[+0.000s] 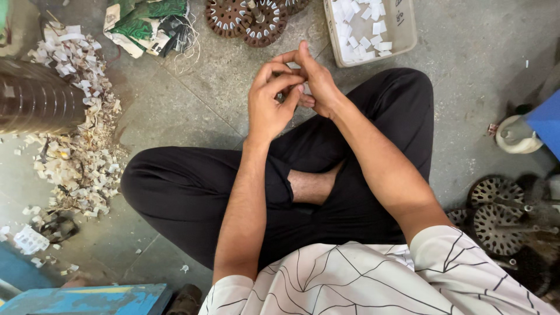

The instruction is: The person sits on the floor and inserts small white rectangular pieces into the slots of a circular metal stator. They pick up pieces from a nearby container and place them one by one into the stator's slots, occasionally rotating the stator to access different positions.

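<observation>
White paper slip (296, 66), mostly hidden, sits upper centre of frame; we pinch it between fingertips of left hand (270, 104) and right hand (315, 83), just below grey tray (405, 35).

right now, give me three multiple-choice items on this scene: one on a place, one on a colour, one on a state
1. Where is the grey tray of white paper slips?
A. on the floor ahead of the hands
B. on the person's lap
C. on the blue box

2. What colour are the person's trousers?
A. white
B. black
C. green

3. How are the left hand and right hand?
A. flat on the floor
B. far apart
C. raised together, fingertips meeting

Answers: 1 A, the tray sits on the concrete beyond the fingers. 2 B, both crossed legs are black. 3 C, the fingers touch above the knees; what they pinch is too small to tell.
</observation>
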